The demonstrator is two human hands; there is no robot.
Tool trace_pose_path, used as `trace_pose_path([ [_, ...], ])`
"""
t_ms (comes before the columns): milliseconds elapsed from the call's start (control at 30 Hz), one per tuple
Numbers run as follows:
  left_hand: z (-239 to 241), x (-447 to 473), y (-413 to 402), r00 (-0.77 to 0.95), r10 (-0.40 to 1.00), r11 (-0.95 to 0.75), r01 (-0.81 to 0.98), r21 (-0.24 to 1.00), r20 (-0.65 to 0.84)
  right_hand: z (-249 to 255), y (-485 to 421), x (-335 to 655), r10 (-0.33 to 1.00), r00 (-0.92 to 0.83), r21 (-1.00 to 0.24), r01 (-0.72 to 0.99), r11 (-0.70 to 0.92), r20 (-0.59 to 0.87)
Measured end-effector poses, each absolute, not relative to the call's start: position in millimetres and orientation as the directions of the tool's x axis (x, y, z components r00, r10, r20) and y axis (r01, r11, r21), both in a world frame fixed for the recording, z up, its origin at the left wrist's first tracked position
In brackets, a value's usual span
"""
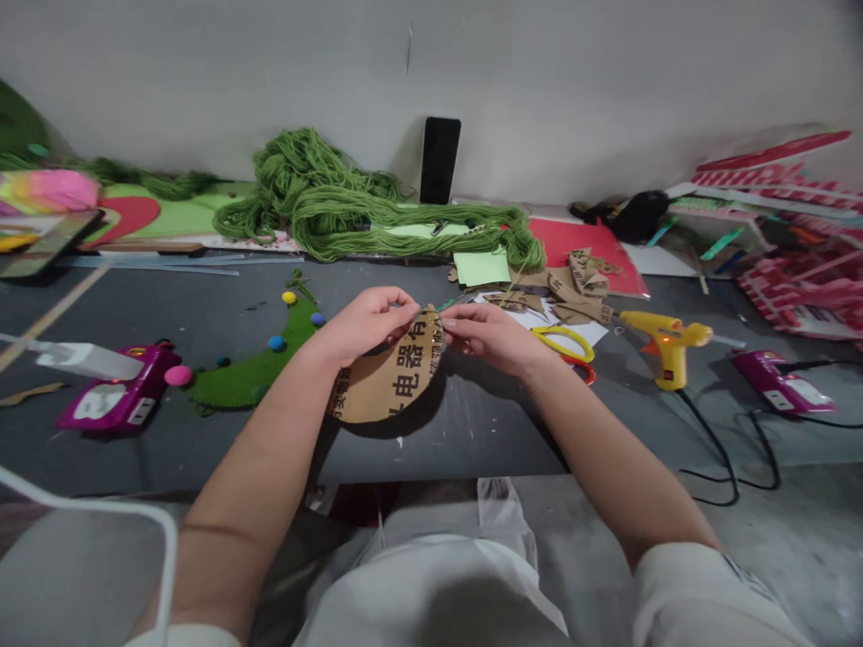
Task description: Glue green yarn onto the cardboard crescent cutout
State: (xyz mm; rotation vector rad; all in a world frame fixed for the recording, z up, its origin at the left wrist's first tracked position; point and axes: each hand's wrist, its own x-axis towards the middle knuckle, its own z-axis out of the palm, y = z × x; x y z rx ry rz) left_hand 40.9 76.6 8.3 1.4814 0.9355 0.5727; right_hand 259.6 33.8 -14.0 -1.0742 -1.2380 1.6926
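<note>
A brown cardboard crescent (378,386) with printed black characters is held up over the dark table. My left hand (378,322) is closed on its upper tip, thumb and fingers pinching the edge. At the same tip, the fingers of my right hand (489,334) are pinched together around a thin strand of green yarn (445,307); the fingertips partly hide it. Shiny specks run along the cardboard edge near my right fingertips. Left of my hands lies a finished-looking green crescent (253,370) with coloured pompoms, partly covered by my left forearm.
A heap of green yarn (310,193) lies along the wall, beside an upright phone (440,160). Yellow-handled scissors (564,341), cardboard scraps (580,288) and a yellow glue gun (664,346) are on the right. Purple power strips (125,391) sit on both sides, with cables trailing.
</note>
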Motion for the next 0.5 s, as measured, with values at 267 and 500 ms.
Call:
trace_pose_path([
  [267, 14, 40, 72, 0.609, 0.776, 0.031, 0.228, 0.973, -0.168, -14, 36, 258, 0.884, -0.418, -0.951, -0.121, -0.283, -0.210],
  [500, 21, 38, 69, 0.695, 0.699, -0.026, 0.264, 0.964, -0.172, -18, 41, 268, 0.833, -0.507, -0.960, -0.038, -0.278, -0.221],
])
